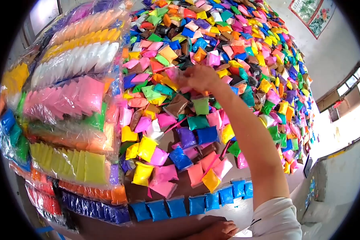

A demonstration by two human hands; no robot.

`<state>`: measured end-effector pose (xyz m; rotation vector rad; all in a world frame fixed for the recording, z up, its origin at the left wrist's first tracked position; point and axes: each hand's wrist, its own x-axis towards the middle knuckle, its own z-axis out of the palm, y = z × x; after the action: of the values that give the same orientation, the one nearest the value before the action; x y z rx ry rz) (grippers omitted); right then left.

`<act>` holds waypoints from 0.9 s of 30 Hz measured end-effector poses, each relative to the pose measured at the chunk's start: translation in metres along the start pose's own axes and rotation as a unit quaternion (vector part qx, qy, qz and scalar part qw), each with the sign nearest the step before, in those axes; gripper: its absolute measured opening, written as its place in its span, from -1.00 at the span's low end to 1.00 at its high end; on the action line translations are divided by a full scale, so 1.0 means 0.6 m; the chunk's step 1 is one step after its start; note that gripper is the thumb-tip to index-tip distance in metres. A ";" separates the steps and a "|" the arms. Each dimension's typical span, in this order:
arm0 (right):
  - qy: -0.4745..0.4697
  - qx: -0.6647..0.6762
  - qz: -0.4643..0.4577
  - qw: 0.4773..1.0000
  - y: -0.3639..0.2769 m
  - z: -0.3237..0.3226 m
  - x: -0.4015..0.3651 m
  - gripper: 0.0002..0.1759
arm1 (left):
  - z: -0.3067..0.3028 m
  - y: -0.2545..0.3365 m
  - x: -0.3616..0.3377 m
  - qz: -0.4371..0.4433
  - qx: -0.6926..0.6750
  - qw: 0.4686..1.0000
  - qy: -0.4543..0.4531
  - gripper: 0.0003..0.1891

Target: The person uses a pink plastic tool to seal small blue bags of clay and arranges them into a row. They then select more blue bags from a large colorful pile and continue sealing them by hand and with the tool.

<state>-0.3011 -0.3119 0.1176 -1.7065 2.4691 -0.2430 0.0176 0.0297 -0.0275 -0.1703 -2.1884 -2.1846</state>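
My right hand (200, 79) reaches into a large heap of small colored packets (244, 44). Its fingers are bent together near a pink packet (173, 74); whether they grip it is unclear. My left hand (221, 231) lies low at the bottom edge, partly cut off, fingers curled, with what it may hold hidden. Just above it, a row of blue packets (197, 205) runs along the table's front part. Loose yellow (143, 173), pink and purple packets lie between that row and the heap.
At the left, clear bags of packets sorted by color are stacked high, with pink (64, 97), white (76, 60) and yellow-green (68, 162) ones among them. A dark object (307, 167) stands at the table's right edge. A picture (313, 16) hangs on the wall.
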 end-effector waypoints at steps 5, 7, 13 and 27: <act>0.301 0.038 -0.009 0.953 0.097 -0.034 0.097 -0.72 | -0.017 -0.010 0.008 0.086 0.042 0.995 -0.019 -0.79; 0.398 0.145 -0.044 0.905 0.157 -0.018 0.165 -0.66 | -0.024 -0.016 0.017 0.078 0.029 0.996 -0.017 -0.79; 0.294 0.284 0.073 0.910 0.215 0.045 0.250 -0.23 | -0.034 -0.030 0.031 0.080 0.007 0.997 0.010 -0.79; 0.224 0.687 0.049 0.690 0.213 -0.032 0.140 -0.81 | -0.003 -0.043 0.012 0.075 0.004 0.997 0.024 -0.80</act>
<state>-0.4513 -0.3448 0.1089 -0.7810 1.4972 -2.0139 0.0079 0.0283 -0.0523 -0.2707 -2.0850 -2.0792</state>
